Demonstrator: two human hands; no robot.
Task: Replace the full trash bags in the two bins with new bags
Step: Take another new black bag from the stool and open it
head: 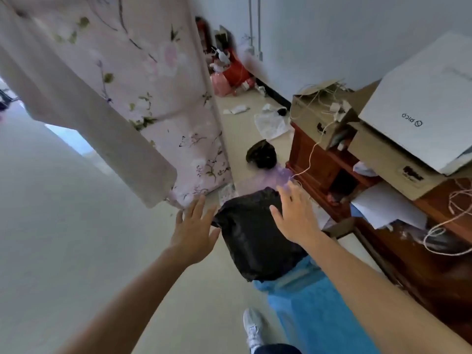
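Observation:
A blue bin (316, 302) stands on the floor right in front of me, its mouth covered by a black trash bag (255, 241). My left hand (195, 228) hovers at the bag's left edge with fingers spread straight. My right hand (293, 215) is above the bag's far right part, fingers straight and spread; whether it touches the bag I cannot tell. Farther along the floor lies a tied black bag (261, 153), with a pale purple bag (275, 177) between it and the bin. Only this one bin is visible.
A dark wooden cabinet (383, 226) on the right carries cardboard boxes (383, 154), a white box (429, 98) and loose cables. A floral curtain (143, 93) hangs at the left. Paper scraps and red and pink bags (229, 77) litter the far floor. My shoe (252, 328) is beside the bin.

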